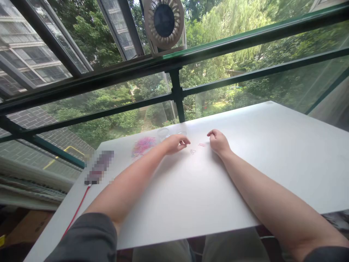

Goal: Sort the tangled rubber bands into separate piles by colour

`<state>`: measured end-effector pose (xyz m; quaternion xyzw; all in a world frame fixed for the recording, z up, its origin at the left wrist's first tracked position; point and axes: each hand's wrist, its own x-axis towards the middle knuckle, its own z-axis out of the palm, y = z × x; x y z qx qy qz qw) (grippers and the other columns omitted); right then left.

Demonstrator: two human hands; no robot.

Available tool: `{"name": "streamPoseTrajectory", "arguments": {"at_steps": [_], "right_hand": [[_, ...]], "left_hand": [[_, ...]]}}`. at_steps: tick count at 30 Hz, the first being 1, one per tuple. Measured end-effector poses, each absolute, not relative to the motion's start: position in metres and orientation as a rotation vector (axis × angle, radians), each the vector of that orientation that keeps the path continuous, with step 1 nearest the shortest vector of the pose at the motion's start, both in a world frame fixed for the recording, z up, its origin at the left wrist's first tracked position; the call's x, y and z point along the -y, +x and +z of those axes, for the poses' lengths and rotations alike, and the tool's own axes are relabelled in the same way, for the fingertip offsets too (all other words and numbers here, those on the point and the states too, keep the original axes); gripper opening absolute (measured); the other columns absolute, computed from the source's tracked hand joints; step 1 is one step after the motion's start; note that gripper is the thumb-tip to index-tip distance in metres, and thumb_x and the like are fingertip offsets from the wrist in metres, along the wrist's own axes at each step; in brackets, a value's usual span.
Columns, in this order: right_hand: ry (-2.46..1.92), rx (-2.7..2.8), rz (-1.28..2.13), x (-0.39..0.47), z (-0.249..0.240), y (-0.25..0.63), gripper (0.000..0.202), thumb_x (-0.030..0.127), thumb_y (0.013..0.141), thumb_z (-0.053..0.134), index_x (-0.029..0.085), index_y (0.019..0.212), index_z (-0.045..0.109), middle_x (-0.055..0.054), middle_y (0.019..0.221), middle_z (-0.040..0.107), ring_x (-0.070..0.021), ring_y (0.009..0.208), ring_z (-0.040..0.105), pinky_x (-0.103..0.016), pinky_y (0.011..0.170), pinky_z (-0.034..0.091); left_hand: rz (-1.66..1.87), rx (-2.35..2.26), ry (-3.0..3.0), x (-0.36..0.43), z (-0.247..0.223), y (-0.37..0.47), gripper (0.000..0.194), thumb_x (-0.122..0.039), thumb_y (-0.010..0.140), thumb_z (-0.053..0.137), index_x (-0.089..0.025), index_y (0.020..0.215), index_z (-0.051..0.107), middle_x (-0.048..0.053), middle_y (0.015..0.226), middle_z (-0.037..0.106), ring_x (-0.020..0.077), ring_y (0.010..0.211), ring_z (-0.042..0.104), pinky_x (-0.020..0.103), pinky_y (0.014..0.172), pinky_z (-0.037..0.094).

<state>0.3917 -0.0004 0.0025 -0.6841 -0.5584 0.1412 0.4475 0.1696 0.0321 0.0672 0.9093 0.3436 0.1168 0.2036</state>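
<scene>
My left hand [176, 143] is just above the white table [185, 196], its thumb and fingers apart with nothing visible between them. Across from it, my right hand [218, 142] is closed, the fingers curled in; whatever they may hold is too small to make out. Between the hands lie a small group of thin, pale looped pieces [193, 151] and a small pink group [201, 145]. Left of my left hand spreads a loose pile of thin pink, purple and blue pieces [144, 145]. Their exact kind cannot be told.
Clear round containers [163, 132] stand behind my left hand. A blurred-out dark device [99, 167] with a red cable [77, 211] lies at the table's left. Beyond the far edge run a green railing [178, 94] and windows, with a round fan [164, 21] above.
</scene>
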Motion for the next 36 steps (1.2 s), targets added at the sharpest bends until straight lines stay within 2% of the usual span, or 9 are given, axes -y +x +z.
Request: {"name": "streamPoseTrajectory", "arguments": {"at_steps": [8, 13, 17, 21, 25, 28, 31, 33, 36], "right_hand": [[-1.679, 1.426, 0.313, 0.006, 0.008, 0.389, 0.021, 0.02, 0.077, 0.04, 0.019, 0.08, 0.06, -0.006, 0.073, 0.064, -0.0189, 0.069, 0.055, -0.028, 0.065, 0.039], [-1.484, 1.693, 0.391, 0.026, 0.018, 0.371, 0.014, 0.03, 0.077, 0.049, 0.019, 0.075, 0.058, -0.001, 0.064, 0.059, -0.0138, 0.058, 0.05, -0.025, 0.057, 0.036], [-1.258, 2.107, 0.516, 0.055, 0.022, 0.335, 0.016, 0.029, 0.081, 0.048, 0.019, 0.073, 0.057, 0.002, 0.056, 0.053, -0.0116, 0.052, 0.045, -0.024, 0.056, 0.036], [-1.042, 2.411, 0.445, 0.081, 0.018, 0.295, 0.015, 0.024, 0.081, 0.05, 0.019, 0.089, 0.061, -0.005, 0.078, 0.06, -0.0159, 0.073, 0.053, -0.027, 0.068, 0.041], [-1.036, 2.565, 0.25, 0.09, 0.015, 0.264, 0.026, 0.028, 0.083, 0.048, 0.017, 0.102, 0.062, -0.01, 0.096, 0.059, -0.0216, 0.091, 0.05, -0.033, 0.082, 0.041], [-1.147, 2.56, 0.175, 0.082, 0.014, 0.238, 0.041, 0.036, 0.085, 0.047, 0.015, 0.119, 0.055, -0.014, 0.111, 0.057, -0.0258, 0.105, 0.047, -0.039, 0.091, 0.037], [-1.259, 2.569, 0.122, 0.064, 0.01, 0.206, 0.064, 0.05, 0.084, 0.044, 0.015, 0.138, 0.038, -0.017, 0.142, 0.037, -0.0337, 0.131, 0.027, -0.047, 0.103, 0.025], [-1.363, 2.584, 0.145, 0.05, 0.006, 0.186, 0.075, 0.059, 0.084, 0.038, 0.015, 0.143, 0.029, -0.017, 0.15, 0.025, -0.037, 0.136, 0.017, -0.053, 0.106, 0.015], [-1.458, 2.59, 0.16, 0.035, 0.003, 0.166, 0.081, 0.064, 0.083, 0.032, 0.013, 0.145, 0.024, -0.017, 0.152, 0.019, -0.0382, 0.138, 0.012, -0.057, 0.107, 0.009]], "left_hand": [[0.498, -1.418, 2.347, -0.02, 0.106, 0.064, 0.024, -0.034, 0.077, 0.055, -0.02, 0.091, 0.069, 0.002, 0.079, 0.068, 0.0142, 0.067, 0.058, 0.024, 0.062, 0.046], [0.997, -1.868, 1.932, -0.004, 0.066, 0.002, 0.027, -0.033, 0.076, 0.053, -0.015, 0.091, 0.066, 0.005, 0.082, 0.069, 0.0148, 0.069, 0.06, 0.025, 0.065, 0.048], [1.12, -2.022, 1.808, 0.01, 0.022, -0.011, 0.027, -0.03, 0.08, 0.046, -0.012, 0.092, 0.063, 0.01, 0.088, 0.068, 0.0164, 0.073, 0.062, 0.029, 0.071, 0.049], [1.115, -1.966, 1.882, 0.017, 0.004, 0.001, 0.022, -0.029, 0.079, 0.052, -0.016, 0.092, 0.064, 0.006, 0.089, 0.068, 0.016, 0.08, 0.062, 0.028, 0.078, 0.048], [1.061, -1.9, 1.974, 0.015, 0.006, 0.009, 0.018, -0.02, 0.075, 0.056, -0.018, 0.09, 0.065, 0.004, 0.091, 0.068, 0.0151, 0.078, 0.061, 0.026, 0.078, 0.048], [1.063, -1.922, 1.98, 0.012, 0.006, 0.007, 0.02, -0.016, 0.074, 0.055, -0.017, 0.091, 0.064, 0.005, 0.092, 0.068, 0.0155, 0.077, 0.061, 0.027, 0.077, 0.049], [1.062, -1.934, 1.976, 0.01, 0.003, 0.004, 0.021, -0.015, 0.073, 0.055, -0.017, 0.092, 0.064, 0.005, 0.089, 0.068, 0.0152, 0.075, 0.061, 0.027, 0.076, 0.049], [1.054, -1.929, 1.984, 0.009, 0.001, 0.003, 0.02, -0.015, 0.074, 0.055, -0.017, 0.091, 0.065, 0.005, 0.088, 0.068, 0.015, 0.075, 0.061, 0.027, 0.076, 0.049], [1.041, -1.921, 2.005, 0.009, 0.0, 0.003, 0.02, -0.015, 0.074, 0.055, -0.017, 0.091, 0.065, 0.005, 0.088, 0.068, 0.0154, 0.077, 0.061, 0.027, 0.077, 0.049]]}}
